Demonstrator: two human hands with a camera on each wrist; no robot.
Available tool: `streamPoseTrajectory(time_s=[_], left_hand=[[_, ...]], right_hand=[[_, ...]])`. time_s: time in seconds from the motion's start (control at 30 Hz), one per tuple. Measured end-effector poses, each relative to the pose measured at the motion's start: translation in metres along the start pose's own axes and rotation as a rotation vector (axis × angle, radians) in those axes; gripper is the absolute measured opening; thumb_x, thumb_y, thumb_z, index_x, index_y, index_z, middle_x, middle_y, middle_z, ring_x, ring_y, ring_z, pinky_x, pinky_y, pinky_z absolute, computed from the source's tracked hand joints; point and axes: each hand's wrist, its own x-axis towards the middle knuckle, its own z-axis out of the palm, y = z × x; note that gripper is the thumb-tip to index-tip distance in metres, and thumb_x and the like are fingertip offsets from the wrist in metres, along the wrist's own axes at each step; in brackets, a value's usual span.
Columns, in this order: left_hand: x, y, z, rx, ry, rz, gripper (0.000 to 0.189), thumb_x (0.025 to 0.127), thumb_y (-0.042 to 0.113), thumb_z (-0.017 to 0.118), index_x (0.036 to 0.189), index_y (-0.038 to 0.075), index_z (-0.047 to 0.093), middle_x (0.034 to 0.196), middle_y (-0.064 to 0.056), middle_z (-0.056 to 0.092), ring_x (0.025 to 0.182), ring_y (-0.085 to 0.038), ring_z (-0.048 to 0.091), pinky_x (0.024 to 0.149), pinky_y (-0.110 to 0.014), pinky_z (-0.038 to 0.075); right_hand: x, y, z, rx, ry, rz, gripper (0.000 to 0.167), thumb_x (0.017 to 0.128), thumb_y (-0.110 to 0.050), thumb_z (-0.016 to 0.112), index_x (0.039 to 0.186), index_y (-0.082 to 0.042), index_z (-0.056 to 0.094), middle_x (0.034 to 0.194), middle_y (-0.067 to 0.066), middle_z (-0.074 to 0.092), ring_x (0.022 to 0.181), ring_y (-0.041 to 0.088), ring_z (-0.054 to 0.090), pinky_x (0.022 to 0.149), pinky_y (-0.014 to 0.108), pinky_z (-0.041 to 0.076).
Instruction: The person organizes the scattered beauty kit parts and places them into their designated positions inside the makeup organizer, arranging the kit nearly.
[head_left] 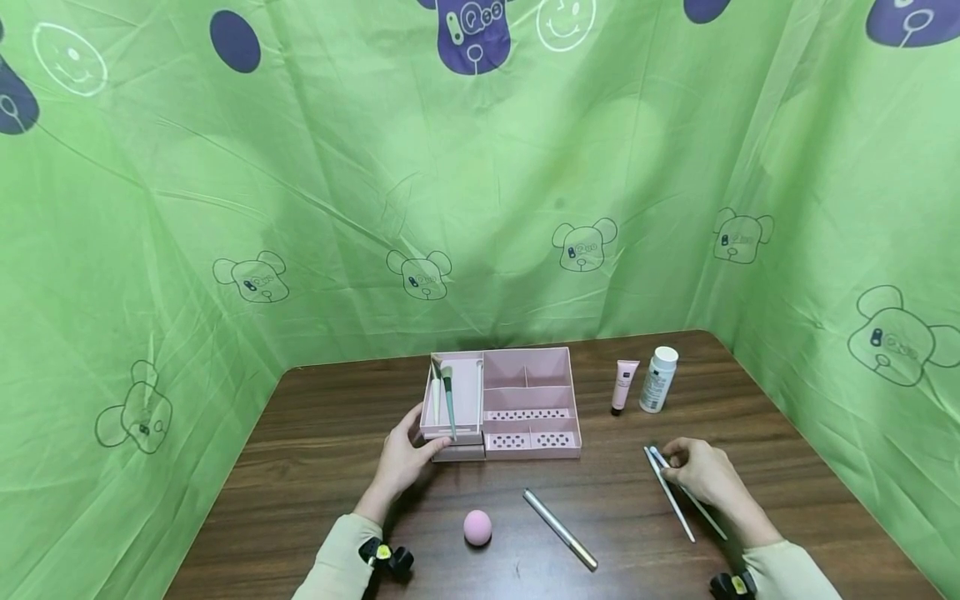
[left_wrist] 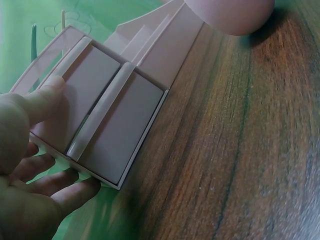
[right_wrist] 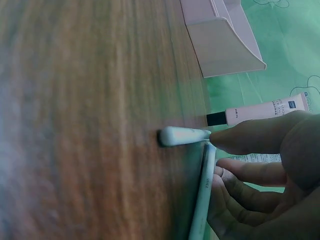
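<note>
A pink desktop organizer [head_left: 534, 455] with drawers and open compartments stands at the back middle of the table. My left hand [head_left: 402, 457] grips its left front corner; in the left wrist view the thumb rests on the upper drawer front [left_wrist: 82, 87] and the fingers lie along the side. Two makeup brushes, one with a green handle [head_left: 450, 404], lie in its top tray. At the right, my right hand [head_left: 701, 473] pinches the upper end of one slim pale stick [head_left: 705, 512]. A second slim pale stick [head_left: 670, 496] lies just left of it.
A pink tube [head_left: 623, 385] and a white-capped bottle [head_left: 658, 382] stand behind the right hand. In front of the organizer are a pink ball-shaped sponge [head_left: 477, 527] and a silver tube-like pen [head_left: 558, 528]. A green printed cloth [head_left: 495, 183] hangs around the wooden table [head_left: 315, 467].
</note>
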Motion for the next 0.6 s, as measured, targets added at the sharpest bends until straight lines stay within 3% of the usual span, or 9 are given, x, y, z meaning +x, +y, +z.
streamPoseTrajectory(time_s=[0.27, 0.6], left_hand=[[0.0006, 0.0008, -0.0009, -0.009, 0.000, 0.023, 0.082, 0.074, 0.020, 0.086, 0.143, 0.002, 0.045, 0.134, -0.023, 0.058, 0.122, -0.038, 0.057, 0.101, -0.041, 0.050], [-0.0009, -0.0004, -0.0001, -0.016, -0.003, -0.005, 0.081, 0.073, 0.020, 0.086, 0.142, 0.006, 0.047, 0.134, -0.019, 0.059, 0.122, -0.034, 0.058, 0.101, -0.038, 0.050]], right_hand=[[0.0005, -0.0001, 0.0001, -0.030, -0.009, -0.006, 0.017, 0.075, -0.011, 0.073, 0.093, -0.011, 0.073, 0.071, -0.006, 0.063, 0.065, 0.013, 0.053, 0.057, 0.034, 0.042], [-0.0014, 0.0016, 0.0014, -0.033, 0.001, -0.003, 0.018, 0.074, -0.011, 0.071, 0.092, -0.010, 0.073, 0.071, -0.006, 0.063, 0.064, 0.015, 0.052, 0.054, 0.034, 0.041]])
